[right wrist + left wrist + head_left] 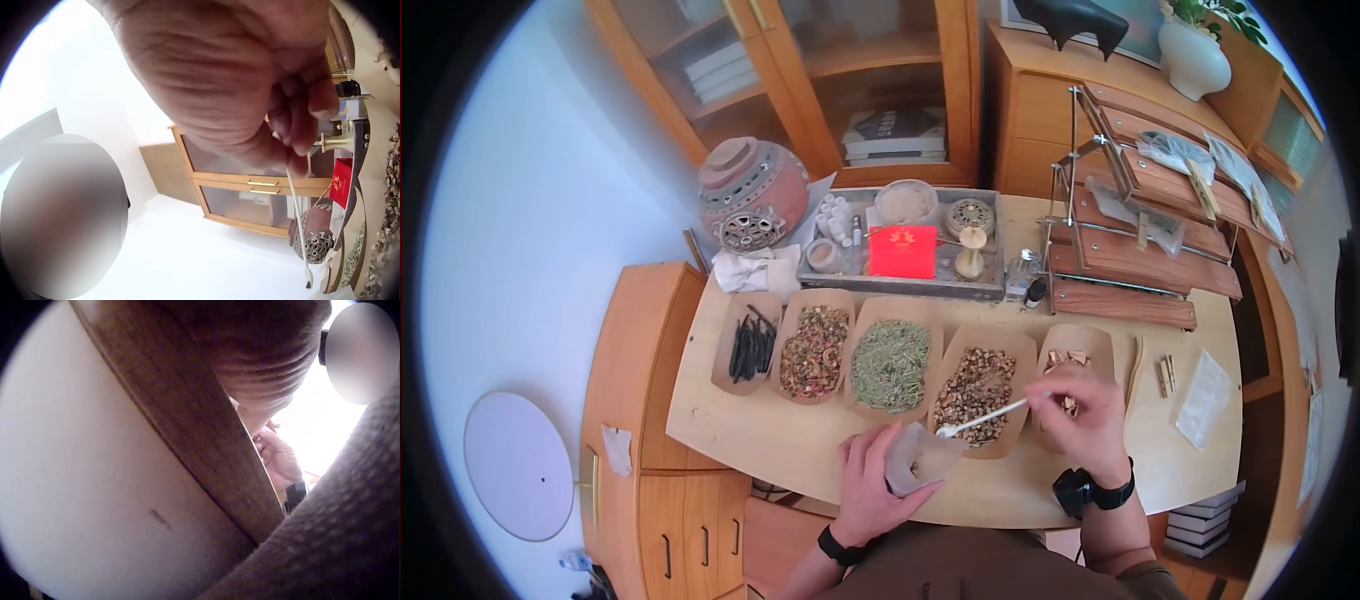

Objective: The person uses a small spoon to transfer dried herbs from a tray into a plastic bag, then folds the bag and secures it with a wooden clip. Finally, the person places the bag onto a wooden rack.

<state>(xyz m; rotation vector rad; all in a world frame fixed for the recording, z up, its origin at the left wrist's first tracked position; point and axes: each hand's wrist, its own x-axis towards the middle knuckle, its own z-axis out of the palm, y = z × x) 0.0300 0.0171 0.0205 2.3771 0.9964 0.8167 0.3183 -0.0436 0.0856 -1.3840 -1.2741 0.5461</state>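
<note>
My left hand (866, 492) grips a small translucent pouch (935, 455) at the table's front edge; a few dark bits show inside it. In my right hand (1088, 415) a long thin white spoon (992, 414) is pinched by its handle end. The spoon's small bowl hangs right at the pouch's mouth, pointing left and down. Behind it lies a paper tray (1022, 352) of chopped brown dried pieces, which the spoon overlaps in the head view. In the right wrist view the spoon's shaft (298, 215) hangs from the fingertips. The left wrist view hides the pouch.
More paper trays hold black pods (752, 345), mixed petals (812, 345), green dried herb (890, 360) and pale chips (1068, 357). Behind stands a grey tray (900, 287) with jars and a red packet (902, 251). A wooden tiered rack (1135, 300) rises at right, near clear bags (1203, 398).
</note>
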